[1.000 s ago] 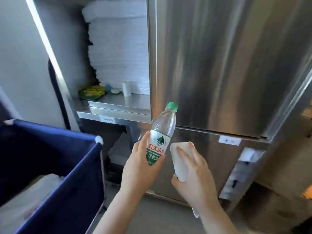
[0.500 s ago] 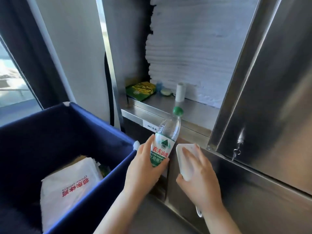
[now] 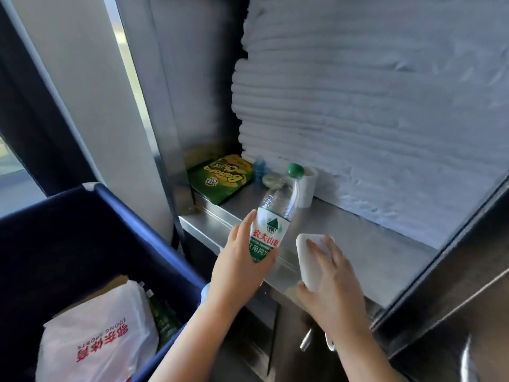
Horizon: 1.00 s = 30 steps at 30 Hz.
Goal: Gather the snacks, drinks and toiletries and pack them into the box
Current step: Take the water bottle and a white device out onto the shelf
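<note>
I found the left hand (image 3: 242, 267) wrapped round the lower half of a water bottle (image 3: 271, 224), which tilted up and to the right, its green cap (image 3: 295, 170) toward the shelf. The right hand (image 3: 329, 282) gripped a flat white pack (image 3: 311, 259), fingers (image 3: 323, 250) spread across its face and thumb under the near end. Both hands sat just beside each other over the front edge of the steel shelf (image 3: 358, 238), without touching.

At lower left I noted a blue cloth bin (image 3: 91, 244). Inside it lay a white plastic bag (image 3: 99, 337) with red lettering, and green packaging (image 3: 165, 318) showed just right of the bag.

Farther back on the shelf, a green and yellow chips bag (image 3: 220, 179) lay flat at the left end. Beside it stood a small blue item (image 3: 260, 168), a pale round item (image 3: 271, 179) and a white roll (image 3: 308, 187), partly hidden by the bottle. I could not identify the two small items. Behind them rose a tall stack of white linen (image 3: 358, 106).
</note>
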Tool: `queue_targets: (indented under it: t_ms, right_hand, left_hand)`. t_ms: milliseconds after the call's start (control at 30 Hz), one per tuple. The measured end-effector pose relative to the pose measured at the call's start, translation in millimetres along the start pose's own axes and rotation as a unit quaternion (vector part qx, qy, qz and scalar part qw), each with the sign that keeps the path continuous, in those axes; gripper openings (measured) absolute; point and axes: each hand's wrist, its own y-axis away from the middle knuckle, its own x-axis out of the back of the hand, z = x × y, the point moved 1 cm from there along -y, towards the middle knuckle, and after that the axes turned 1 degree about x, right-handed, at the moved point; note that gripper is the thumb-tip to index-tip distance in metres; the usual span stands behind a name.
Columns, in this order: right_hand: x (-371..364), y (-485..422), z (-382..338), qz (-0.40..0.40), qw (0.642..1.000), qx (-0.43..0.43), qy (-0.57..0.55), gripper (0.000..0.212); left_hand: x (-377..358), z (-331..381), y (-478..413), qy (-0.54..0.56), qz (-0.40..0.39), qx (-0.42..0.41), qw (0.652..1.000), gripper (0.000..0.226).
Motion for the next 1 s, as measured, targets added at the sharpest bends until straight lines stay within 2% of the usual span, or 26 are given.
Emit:
queue_targets:
  t_ms: [333,500,600,800,900,1000]
  right_hand:
    - [-45.1,-69.6,19.3,0.030,0.995,-0.083,0.046,0.076]
    - [-54.1,-84.9,21.8,0.056,0.988,-0.126,0.068,0.076]
    - [-54.3,-88.2,20.1,0.045,0.984,-0.153,0.079,0.076]
    - [-51.8,-92.0,16.1,0.045,0.984,-0.126,0.121,0.063]
    - [-49.5,-89.1,12.9,0.035,0.983,-0.124,0.134,0.059]
    - [-44.9,-82.4,8.0,0.080,0.977,-0.129,0.147,0.058]
  left_hand:
    - [-44.8,-31.7,-106.4,0.077,-0.059,-0.063,0.993,0.077]
    - [-62.2,-40.5,-132.1,0.126,-0.081,-0.087,0.985,0.074]
    - [-69.4,-46.6,-139.8,0.156,-0.074,-0.104,0.979,0.073]
    - [-82.5,-57.4,-144.7,0.224,-0.121,-0.110,0.961,0.078]
    - [-87.7,-62.7,-144.1,0.199,-0.166,-0.104,0.960,0.077]
    - [-90.9,-63.9,-143.9,0.178,-0.172,-0.115,0.962,0.075]
